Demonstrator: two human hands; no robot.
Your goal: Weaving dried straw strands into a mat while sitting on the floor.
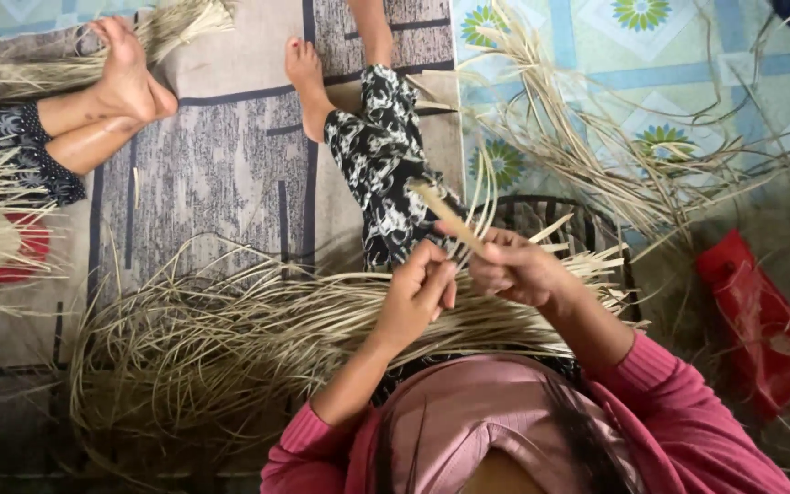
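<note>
My left hand [416,295] pinches thin pale straw strips at the middle of the view. Touching it on the right, my right hand [516,269] grips a flat tan stick [443,211] that points up and left. Both hands hover above a big bundle of dried straw strips [230,338] lying across my lap and spreading left in curls. Behind the hands a dark woven frame [550,220] shows partly. My leg in black-and-white patterned trousers [384,165] stretches toward the top.
Another person's bare leg and foot [107,96] lie at the upper left on a grey patterned rug [221,155]. More loose straw [596,137] covers the flowered floor at the upper right. A red bag [761,320] lies at the right.
</note>
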